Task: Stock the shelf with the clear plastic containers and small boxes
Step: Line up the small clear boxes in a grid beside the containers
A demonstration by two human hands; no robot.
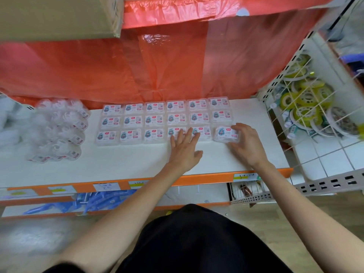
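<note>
Black clothing [197, 243] fills the bottom of the view, and two bare forearms reach forward from either side of it. Beyond them, a lower shelf holds blue packets [88, 201], and above that runs an orange edge strip [197, 179] with paper price labels stuck on it.

On the white shelf [118, 160], the left hand [184, 148] lies palm down with its fingers straight and spread. Its fingertips rest on the fourth and fifth packs of the front row.

Just to the right, the right hand [247, 144] grips a clear container [226, 133], fingers curled round its right side. This container sits on the shelf at the right end of the front row, turned slightly askew to its neighbours and a little apart from the one beside it.

The other containers [153, 119] lie flat in three neat rows running back toward the rear of the shelf, labels up.

Bagged white items [59, 129] are heaped at the left end of the shelf. A wire basket [303, 103] of yellow-green round goods stands to the right.

Behind the rows hangs a red plastic sheet [157, 62], and a cardboard box [59, 16] sits at the top left.
</note>
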